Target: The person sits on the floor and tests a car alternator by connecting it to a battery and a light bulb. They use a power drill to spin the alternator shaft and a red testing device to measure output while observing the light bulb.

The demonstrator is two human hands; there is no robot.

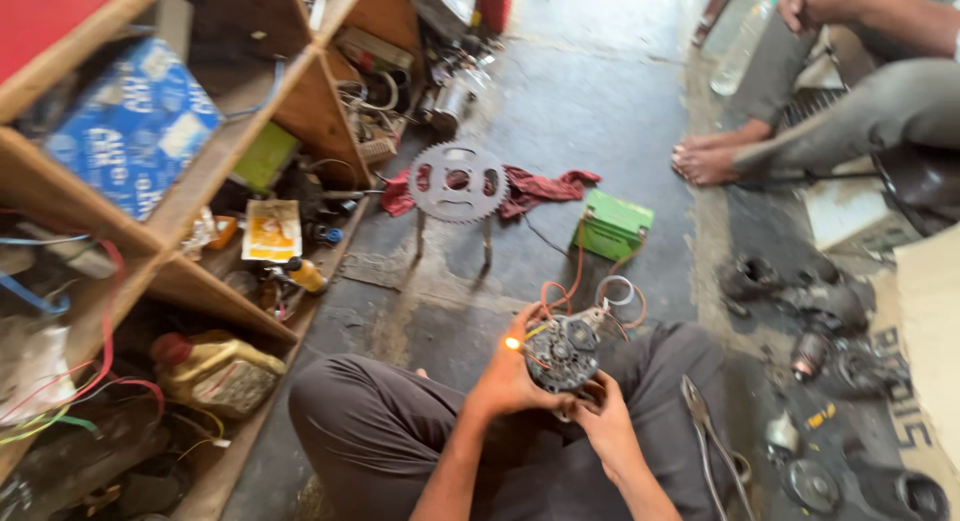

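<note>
I sit cross-legged on the floor and hold a round grey stator with copper windings over my lap. My left hand grips its left side, next to a small glowing orange bulb. My right hand holds it from below on the right. Orange and white wires loop from the stator towards a green battery on the floor ahead.
A stool topped with a big sprocket stands ahead beside a red rag. Wooden shelves full of boxes, bottles and wires fill the left. Pliers lie by my right knee. Engine parts lie right. Another person's bare feet rest beyond.
</note>
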